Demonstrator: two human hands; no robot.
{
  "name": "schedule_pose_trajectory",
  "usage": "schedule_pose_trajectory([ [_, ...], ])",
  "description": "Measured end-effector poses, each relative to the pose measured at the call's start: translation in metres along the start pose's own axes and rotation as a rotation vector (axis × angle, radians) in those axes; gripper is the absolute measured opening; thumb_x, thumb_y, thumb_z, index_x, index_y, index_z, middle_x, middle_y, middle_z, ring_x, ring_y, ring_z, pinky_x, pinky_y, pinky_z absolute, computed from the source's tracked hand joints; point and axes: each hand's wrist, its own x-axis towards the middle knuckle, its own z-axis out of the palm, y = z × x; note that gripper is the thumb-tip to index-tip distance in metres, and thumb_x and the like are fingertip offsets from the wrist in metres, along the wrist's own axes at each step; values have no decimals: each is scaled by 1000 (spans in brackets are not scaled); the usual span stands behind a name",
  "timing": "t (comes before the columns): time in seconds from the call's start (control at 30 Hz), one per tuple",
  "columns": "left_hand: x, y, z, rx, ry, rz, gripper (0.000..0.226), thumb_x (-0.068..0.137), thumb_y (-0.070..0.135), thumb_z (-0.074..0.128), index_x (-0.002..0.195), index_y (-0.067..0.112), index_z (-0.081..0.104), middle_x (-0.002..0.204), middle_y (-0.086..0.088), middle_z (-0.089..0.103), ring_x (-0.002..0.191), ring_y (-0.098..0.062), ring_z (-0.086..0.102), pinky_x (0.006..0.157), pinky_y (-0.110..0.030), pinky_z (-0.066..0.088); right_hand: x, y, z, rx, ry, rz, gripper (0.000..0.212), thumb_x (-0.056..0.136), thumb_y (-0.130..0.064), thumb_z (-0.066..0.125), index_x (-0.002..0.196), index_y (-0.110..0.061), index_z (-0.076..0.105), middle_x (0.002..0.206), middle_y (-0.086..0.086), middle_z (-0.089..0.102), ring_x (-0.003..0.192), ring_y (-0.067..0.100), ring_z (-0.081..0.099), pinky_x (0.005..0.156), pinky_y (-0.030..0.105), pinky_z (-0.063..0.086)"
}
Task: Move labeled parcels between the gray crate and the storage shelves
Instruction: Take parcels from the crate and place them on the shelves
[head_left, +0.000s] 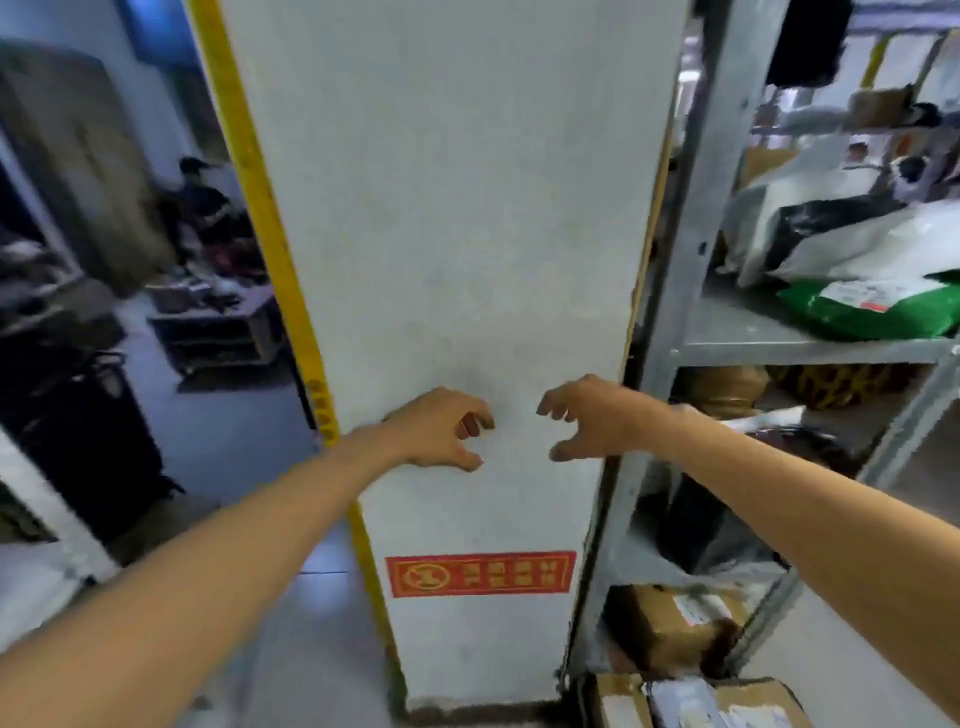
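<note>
Head view: left hand (441, 428) and right hand (587, 415) raised before white pillar (467, 208), fingers loosely curled, apart, gripping nothing. Storage shelves (779, 344) at right, already loaded: green parcel (872, 312), white bags (857, 244), cardboard boxes (670, 623) lower down. Gray crate out of view. Judgement: between carries, no parcel in hand; remaining count cannot tell.

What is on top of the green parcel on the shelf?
A white label lies on the green parcel; a white bag overlaps its far edge, hiding what lies behind.
</note>
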Motion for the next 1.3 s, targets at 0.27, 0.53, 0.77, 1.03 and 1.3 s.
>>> schedule_pose_trajectory([
  [0.27, -251, -132, -85, -81, 235, -507, 45, 81, 27, 78, 122, 16, 62, 112, -1, 64, 101, -15, 62, 88, -29, 52, 84, -248, -10, -25, 9, -520, 54, 78, -32, 76, 125, -11, 59, 109, 10, 67, 102, 27, 62, 84, 38, 51],
  [0.53, -446, -148, -107, -26, 440, -956, 37, 77, 24, 79, 112, 21, 68, 97, 8, 67, 86, -6, 62, 75, -19, 50, 82, -460, -5, 37, -126, -917, 72, 79, -46, 74, 140, -23, 43, 130, 3, 51, 117, 22, 50, 97, 38, 47],
  [0.77, -522, -103, -86, 22, 594, -1239, 29, 78, 24, 78, 105, 19, 70, 97, 5, 70, 89, -11, 67, 80, -25, 54, 59, -525, 1, 25, -194, -1211, 35, 77, -36, 76, 107, -24, 61, 96, -4, 59, 89, 15, 58, 77, 31, 51],
  [1.03, -539, -90, -73, -12, 610, -1456, 41, 75, 34, 80, 112, 22, 68, 100, 8, 70, 92, -11, 67, 86, -34, 54, 71, -545, 0, -28, -173, -1304, 65, 69, -51, 76, 125, -27, 53, 120, -3, 56, 107, 18, 56, 91, 41, 51],
  [1.3, -542, -95, -94, -3, 718, -1533, 39, 74, 33, 80, 109, 26, 66, 95, 11, 66, 88, -13, 64, 85, -33, 52, 91, -557, -5, -16, -125, -1310, 49, 67, -49, 76, 109, -29, 60, 106, -5, 62, 93, 13, 60, 82, 40, 55],
])
